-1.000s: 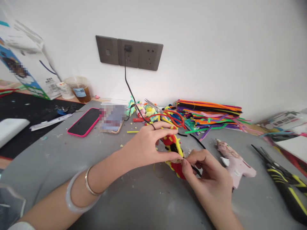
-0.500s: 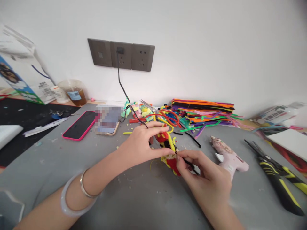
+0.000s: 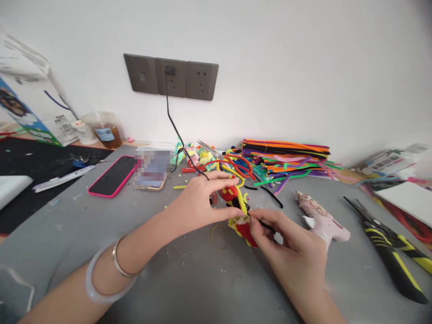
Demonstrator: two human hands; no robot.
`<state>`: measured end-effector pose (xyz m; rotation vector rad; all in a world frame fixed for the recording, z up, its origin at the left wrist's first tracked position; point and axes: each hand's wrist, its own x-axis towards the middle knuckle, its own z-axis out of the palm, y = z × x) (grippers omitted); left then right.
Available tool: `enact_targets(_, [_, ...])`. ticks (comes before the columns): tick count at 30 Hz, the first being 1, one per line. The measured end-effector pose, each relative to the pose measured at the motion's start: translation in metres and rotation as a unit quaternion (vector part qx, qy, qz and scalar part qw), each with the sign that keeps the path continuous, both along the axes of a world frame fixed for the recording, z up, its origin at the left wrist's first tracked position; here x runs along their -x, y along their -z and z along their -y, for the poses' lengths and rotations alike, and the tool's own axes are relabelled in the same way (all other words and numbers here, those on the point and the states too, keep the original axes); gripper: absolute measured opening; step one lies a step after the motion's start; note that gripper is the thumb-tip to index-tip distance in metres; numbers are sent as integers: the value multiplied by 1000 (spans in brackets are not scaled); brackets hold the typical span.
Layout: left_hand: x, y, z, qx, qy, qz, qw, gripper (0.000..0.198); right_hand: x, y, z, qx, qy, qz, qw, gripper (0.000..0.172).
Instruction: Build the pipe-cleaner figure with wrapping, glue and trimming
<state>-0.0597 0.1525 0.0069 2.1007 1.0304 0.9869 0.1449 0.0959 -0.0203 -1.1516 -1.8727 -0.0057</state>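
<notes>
A small red and yellow pipe-cleaner figure [image 3: 240, 215] is held just above the grey table [image 3: 189, 274]. My left hand [image 3: 199, 200] grips the figure from the left, thumb below and fingers curled over its top. My right hand [image 3: 290, 247] pinches a thin black pipe cleaner [image 3: 265, 223] against the figure's middle. Both hands are closed and nearly touch each other at the figure.
A stack of coloured pipe cleaners [image 3: 286, 159] and scissors [image 3: 209, 148] lie by the wall. A pink glue gun [image 3: 320, 218] and black-yellow pliers [image 3: 388, 245] lie to the right. A pink-cased phone [image 3: 113, 176], a second phone [image 3: 150, 170] and a black cable [image 3: 175, 130] are at left.
The camera shifted slightly, so everything sits a little lower left than a second ago. My hands stay on the figure; the right fingers have crept a bit along the black pipe cleaner.
</notes>
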Motion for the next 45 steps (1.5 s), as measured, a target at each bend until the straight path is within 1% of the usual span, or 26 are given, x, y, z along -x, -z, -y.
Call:
enact_targets(4, [1, -3, 1, 14, 4, 15, 1000, 52, 1, -1, 0, -4, 14, 4, 1000, 14])
enact_targets(7, [0, -3, 3, 22, 3, 19, 1000, 52, 2, -1, 1, -8, 10, -3, 1000, 15])
enact_targets(13, [-1, -2, 3, 9, -3, 7, 1000, 52, 1, 5, 1, 5, 9, -13, 1000, 17])
enact_targets(15, [2, -3, 1, 0, 8, -5, 1000, 54, 0, 7, 0, -2, 3, -18, 1000, 17])
enact_targets(17, [6, -3, -1, -12, 32, -22, 999, 59, 0, 6, -1, -11, 0, -20, 1000, 18])
enact_targets(18, [7, -3, -2, -6, 44, -37, 998, 61, 1, 5, -1, -11, -2, -17, 1000, 19])
enact_targets(21, [10, -2, -4, 2, 39, -42, 998, 58, 2, 1, -1, -1, -14, -10, 1000, 19])
enact_targets(26, [7, 1, -5, 13, 32, -3, 999, 48, 4, -3, 0, 13, -13, -11, 1000, 19])
enact_targets(32, [2, 1, -3, 46, 24, 43, 998, 44, 5, 0, 0, 56, -25, -35, 997, 17])
enact_targets(37, [-3, 1, 0, 73, 26, 92, 993, 44, 4, 1, -1, 36, -13, -43, 998, 17])
enact_targets(40, [-9, 5, 1, 105, 21, 139, 984, 38, 4, 3, -1, 58, -13, -50, 997, 16])
enact_targets(42, [-12, 9, 2, 129, 12, 186, 974, 34, 3, 5, -1, 78, -10, -62, 995, 15])
enact_targets(45, [-16, 13, 4, 167, 2, 247, 955, 41, 1, 7, -3, 84, -4, -92, 992, 13])
